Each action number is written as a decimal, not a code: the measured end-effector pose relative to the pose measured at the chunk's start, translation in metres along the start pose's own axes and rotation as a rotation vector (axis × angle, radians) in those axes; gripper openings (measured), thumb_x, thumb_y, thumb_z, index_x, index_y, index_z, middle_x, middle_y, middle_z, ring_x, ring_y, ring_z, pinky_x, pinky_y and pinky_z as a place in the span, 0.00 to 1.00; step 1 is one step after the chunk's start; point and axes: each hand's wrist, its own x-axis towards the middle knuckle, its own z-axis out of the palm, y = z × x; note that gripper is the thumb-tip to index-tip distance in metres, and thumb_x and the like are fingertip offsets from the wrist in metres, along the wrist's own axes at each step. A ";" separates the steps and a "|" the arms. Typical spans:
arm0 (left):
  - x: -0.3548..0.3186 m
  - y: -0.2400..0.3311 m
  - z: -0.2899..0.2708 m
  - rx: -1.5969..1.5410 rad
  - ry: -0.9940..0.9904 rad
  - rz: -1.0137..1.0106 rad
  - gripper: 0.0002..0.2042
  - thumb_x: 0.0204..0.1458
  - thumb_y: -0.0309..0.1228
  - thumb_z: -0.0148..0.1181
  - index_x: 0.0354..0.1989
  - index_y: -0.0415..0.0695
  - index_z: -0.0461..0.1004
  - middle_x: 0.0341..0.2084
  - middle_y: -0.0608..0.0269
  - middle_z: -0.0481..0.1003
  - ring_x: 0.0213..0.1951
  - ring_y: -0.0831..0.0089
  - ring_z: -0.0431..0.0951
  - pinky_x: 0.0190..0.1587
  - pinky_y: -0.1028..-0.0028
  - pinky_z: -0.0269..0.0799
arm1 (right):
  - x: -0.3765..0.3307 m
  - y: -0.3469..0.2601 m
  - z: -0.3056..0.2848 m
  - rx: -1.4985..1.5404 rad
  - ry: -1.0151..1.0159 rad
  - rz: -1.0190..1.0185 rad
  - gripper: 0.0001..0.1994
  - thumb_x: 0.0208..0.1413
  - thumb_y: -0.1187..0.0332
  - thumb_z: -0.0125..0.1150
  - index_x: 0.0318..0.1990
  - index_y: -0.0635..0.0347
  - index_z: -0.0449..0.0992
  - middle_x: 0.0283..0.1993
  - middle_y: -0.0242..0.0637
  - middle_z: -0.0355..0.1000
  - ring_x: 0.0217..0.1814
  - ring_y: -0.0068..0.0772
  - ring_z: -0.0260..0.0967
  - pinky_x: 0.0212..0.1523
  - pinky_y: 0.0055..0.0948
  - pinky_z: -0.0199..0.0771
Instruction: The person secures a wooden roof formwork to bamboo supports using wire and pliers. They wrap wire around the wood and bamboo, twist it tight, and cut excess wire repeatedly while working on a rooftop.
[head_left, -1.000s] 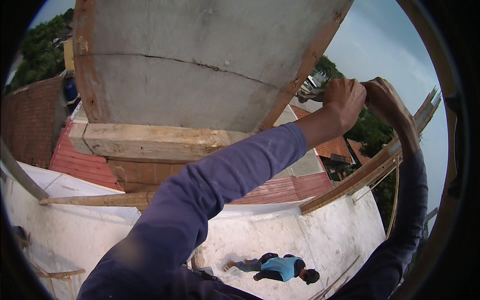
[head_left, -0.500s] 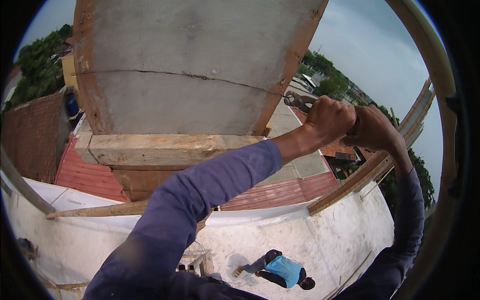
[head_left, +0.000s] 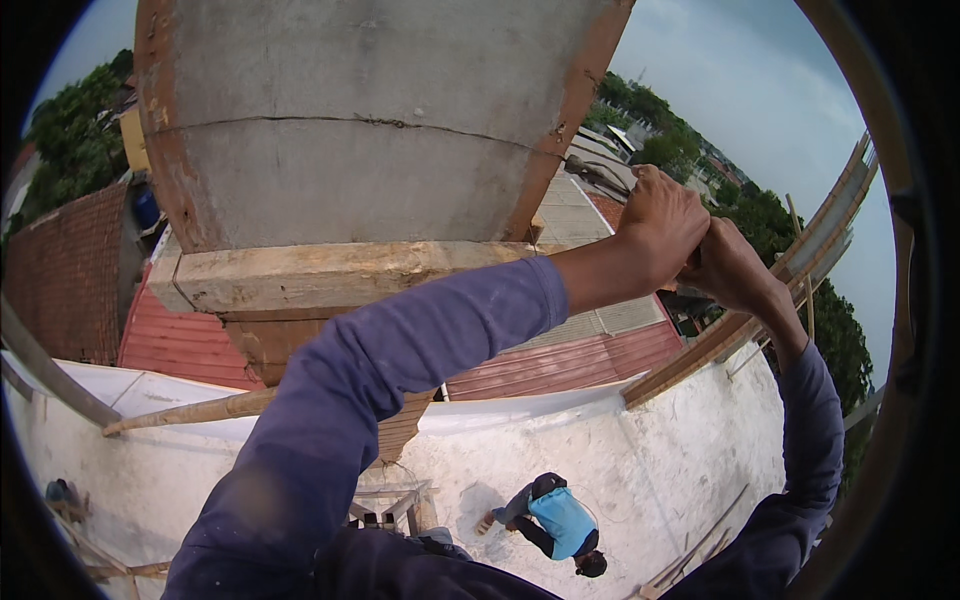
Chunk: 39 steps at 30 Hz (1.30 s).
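My left hand (head_left: 662, 225) reaches across from the lower left in a purple sleeve, fist closed. A thin dark tool tip (head_left: 598, 176) sticks out of it toward the concrete column (head_left: 360, 150). My right hand (head_left: 735, 270) comes up from the lower right and presses against the left hand, fingers curled; what it grips is hidden. Both hands sit beside the column's right edge, where a rust-coloured form board (head_left: 570, 120) runs down it. A pale timber beam (head_left: 340, 275) is fixed across the column's base.
Far below lies a white concrete roof slab (head_left: 690, 450), where a person in a blue shirt (head_left: 560, 520) crouches. A bamboo pole (head_left: 190, 412) crosses at left and wooden rails (head_left: 740, 330) at right. Red tiled roofs (head_left: 180, 340) and trees surround.
Both hands have stayed together and moved lower and leftward in the picture, closer to the column's edge. The view has shifted; the person below appears further down.
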 end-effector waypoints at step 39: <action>-0.116 -0.056 0.054 0.101 0.518 0.593 0.06 0.54 0.41 0.64 0.29 0.55 0.80 0.47 0.68 0.73 0.54 0.72 0.74 0.70 0.46 0.63 | -0.010 -0.124 0.178 1.878 -0.131 0.110 0.09 0.57 0.81 0.59 0.38 0.58 0.66 0.28 0.23 0.62 0.23 0.13 0.56 0.22 0.23 0.54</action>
